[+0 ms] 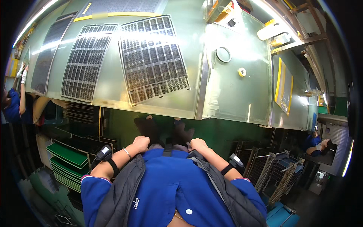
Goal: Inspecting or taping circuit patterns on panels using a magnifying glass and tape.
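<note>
My left hand (pixel 141 144) is curled closed at my left hip, beside the edge of a dark grey vest (pixel 126 185) worn over a blue shirt. On the other side my right hand (pixel 198 144) is likewise closed at the hip, next to the vest's other edge. What the fingers of either hand hold, if anything, is hidden. Both hands are apart from the worktable (pixel 151 109) in front of me. On its top lies a large dark patterned panel (pixel 153 56), turned at an angle, and a narrower patterned panel (pixel 86 62) lies left of it.
A dark sheet (pixel 53 56) lies further left, near a gloved co-worker (pixel 19 102). A yellow-edged sheet (pixel 121 7) is at the back. On the right-hand table are a tape roll (pixel 242 72) and a dark ring (pixel 223 55). Racks with green boards (pixel 68 155) and metal racks (pixel 280 170) flank me.
</note>
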{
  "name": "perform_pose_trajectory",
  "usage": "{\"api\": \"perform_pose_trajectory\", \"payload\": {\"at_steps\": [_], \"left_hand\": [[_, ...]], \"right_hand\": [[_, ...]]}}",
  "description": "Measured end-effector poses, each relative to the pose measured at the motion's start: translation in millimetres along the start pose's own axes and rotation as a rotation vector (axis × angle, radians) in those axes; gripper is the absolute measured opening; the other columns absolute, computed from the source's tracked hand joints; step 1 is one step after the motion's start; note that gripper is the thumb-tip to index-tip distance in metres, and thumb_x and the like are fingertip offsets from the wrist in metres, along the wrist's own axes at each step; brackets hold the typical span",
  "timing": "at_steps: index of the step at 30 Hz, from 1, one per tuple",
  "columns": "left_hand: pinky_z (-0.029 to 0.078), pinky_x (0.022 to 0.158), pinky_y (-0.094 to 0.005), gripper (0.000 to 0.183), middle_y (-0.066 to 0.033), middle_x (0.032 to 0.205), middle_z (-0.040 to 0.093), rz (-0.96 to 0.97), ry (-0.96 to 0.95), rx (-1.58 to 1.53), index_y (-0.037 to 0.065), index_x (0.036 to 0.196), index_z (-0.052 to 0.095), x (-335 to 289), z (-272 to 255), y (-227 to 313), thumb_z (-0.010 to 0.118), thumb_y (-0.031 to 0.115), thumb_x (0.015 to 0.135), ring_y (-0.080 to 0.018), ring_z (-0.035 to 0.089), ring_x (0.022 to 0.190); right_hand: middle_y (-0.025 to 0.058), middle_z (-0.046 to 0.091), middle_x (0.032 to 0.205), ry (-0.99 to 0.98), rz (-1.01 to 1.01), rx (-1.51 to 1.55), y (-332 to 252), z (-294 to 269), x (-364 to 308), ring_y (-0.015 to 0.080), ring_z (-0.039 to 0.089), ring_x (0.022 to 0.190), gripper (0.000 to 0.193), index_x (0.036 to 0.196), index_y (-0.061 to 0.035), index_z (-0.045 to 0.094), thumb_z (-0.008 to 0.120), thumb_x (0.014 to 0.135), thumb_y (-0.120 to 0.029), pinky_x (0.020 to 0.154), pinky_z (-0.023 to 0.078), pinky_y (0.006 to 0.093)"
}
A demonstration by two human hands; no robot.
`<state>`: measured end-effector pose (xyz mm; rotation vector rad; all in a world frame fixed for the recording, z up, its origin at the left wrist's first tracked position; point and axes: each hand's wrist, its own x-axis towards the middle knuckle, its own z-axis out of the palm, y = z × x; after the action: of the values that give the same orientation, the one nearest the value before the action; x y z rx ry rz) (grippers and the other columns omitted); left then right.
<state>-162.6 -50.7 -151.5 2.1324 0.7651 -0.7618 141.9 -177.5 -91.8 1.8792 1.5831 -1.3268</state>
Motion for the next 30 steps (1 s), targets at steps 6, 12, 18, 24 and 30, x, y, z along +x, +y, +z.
{"api": "perform_pose_trajectory", "payload": {"at_steps": [6, 12, 18, 24, 30], "left_hand": [[0.052, 0.066, -0.0453, 0.016, -0.0195, 0.069, 0.065, 0.075, 0.119, -0.167, 0.007, 0.068, 0.070, -21, -34, 59, 0.067, 0.015, 0.055, -0.0375, 0.065, 0.072], [0.051, 0.060, -0.0440, 0.008, -0.0170, 0.064, 0.063, 0.075, 0.226, -0.269, 0.007, 0.065, 0.068, -4, -26, 114, 0.068, 0.014, 0.061, -0.0366, 0.064, 0.065], [0.046, 0.053, -0.0265, 0.019, -0.0058, 0.057, 0.063, -0.169, 0.605, -1.005, 0.000, 0.067, 0.067, 17, -69, 145, 0.078, 0.013, 0.075, -0.0097, 0.057, 0.053], [0.024, 0.041, -0.0257, 0.043, 0.0014, 0.046, 0.036, -0.237, 0.725, -1.050, 0.003, 0.053, 0.048, 20, -88, 146, 0.076, 0.016, 0.083, -0.0048, 0.029, 0.045], [0.019, 0.040, -0.0296, 0.053, -0.0011, 0.048, 0.028, -0.148, 0.836, -1.038, 0.002, 0.051, 0.036, 6, -71, 125, 0.069, 0.018, 0.090, -0.0070, 0.024, 0.046]], "right_hand": [[0.0144, 0.068, 0.071, -0.026, -0.243, -0.064, 21, -62, -48, 0.0328, 0.068, 0.071, 0.016, 0.072, -0.0081, 0.071, 0.068, 0.066, -0.023, 0.064, 0.054, 0.0417], [0.0109, 0.063, 0.062, 0.463, -0.418, 0.539, 36, -209, -32, 0.0185, 0.062, 0.055, 0.013, 0.068, -0.0041, 0.066, 0.075, 0.071, -0.013, 0.055, 0.049, 0.0300], [0.0098, 0.070, 0.088, 1.217, -0.057, 0.293, 85, -317, 40, 0.0160, 0.057, 0.063, 0.020, 0.105, -0.0131, 0.073, 0.070, 0.086, -0.017, 0.067, 0.047, 0.0298], [0.0082, 0.068, 0.091, 1.354, -0.010, 0.371, 103, -303, 55, 0.0187, 0.060, 0.072, 0.024, 0.105, -0.0103, 0.072, 0.074, 0.083, -0.021, 0.069, 0.048, 0.0298], [0.0148, 0.066, 0.108, 1.381, 0.106, -0.009, 181, -264, 45, 0.0268, 0.062, 0.102, 0.024, 0.097, -0.0063, 0.072, 0.078, 0.079, -0.020, 0.086, 0.048, 0.0371]]}}
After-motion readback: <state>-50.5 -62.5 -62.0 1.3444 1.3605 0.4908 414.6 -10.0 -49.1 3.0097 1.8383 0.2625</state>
